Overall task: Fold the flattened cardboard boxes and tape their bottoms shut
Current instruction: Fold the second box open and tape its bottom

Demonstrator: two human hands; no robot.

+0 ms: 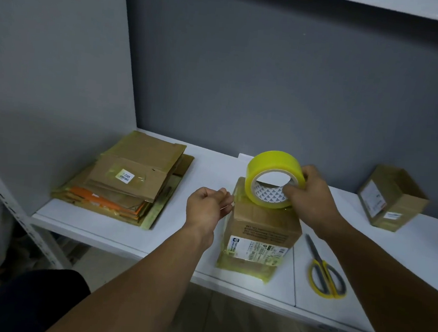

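Our two forearms fill the bottom of the view, reaching in toward the small brown cardboard box (pixel 259 234) that stands folded near the front edge of the white shelf (pixel 212 165), flap side up so we can get tape across it. Right grip (pixel 312 194) is wrapped round the fat roll of yellowish packing tape (pixel 275 179), one digit hooked into the core. The roll sits on its edge on top of the box, ready to be run along the seam, we reckon. Left grip (pixel 209 207) is curled tight at the box's top left edge and looks to be pinching the loose tape end (pixel 237 195) to anchor it. The film is see-through and the fingertips are tucked behind the hand though, so we can't swear to it. Yellow-handled scissors (pixel 327 276) lie just right of the box, handy for the cut. Over on the left waits a stack of flattened cardboard boxes (pixel 130 182), and a second folded brown box (pixel 392 197) sits well apart on the right. The seam itself is hidden under the roll, the label print is too small to read, and a dark shape at bottom left is cut off.
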